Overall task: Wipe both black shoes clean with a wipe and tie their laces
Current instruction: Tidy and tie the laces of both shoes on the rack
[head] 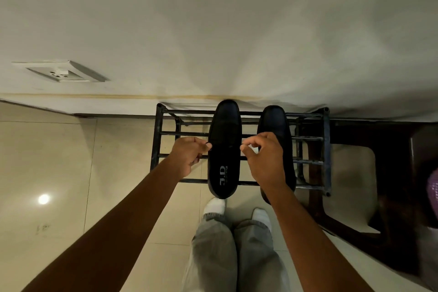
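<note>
Two black shoes stand side by side on a black metal rack (158, 140), toes toward the wall. The left shoe (224, 125) shows a printed insole. My left hand (189, 157) pinches a thin black lace end at that shoe's left edge. My right hand (265, 159) pinches the other lace end at its right edge, and covers the middle of the right shoe (275, 121). The laces themselves are barely visible against the black. No wipe is in view.
The rack stands against a pale wall with a socket plate (57, 73) at the left. A dark wooden chair (388, 197) is close on the right. My socked feet (214, 205) and grey trousers are just in front of the rack on a glossy tiled floor.
</note>
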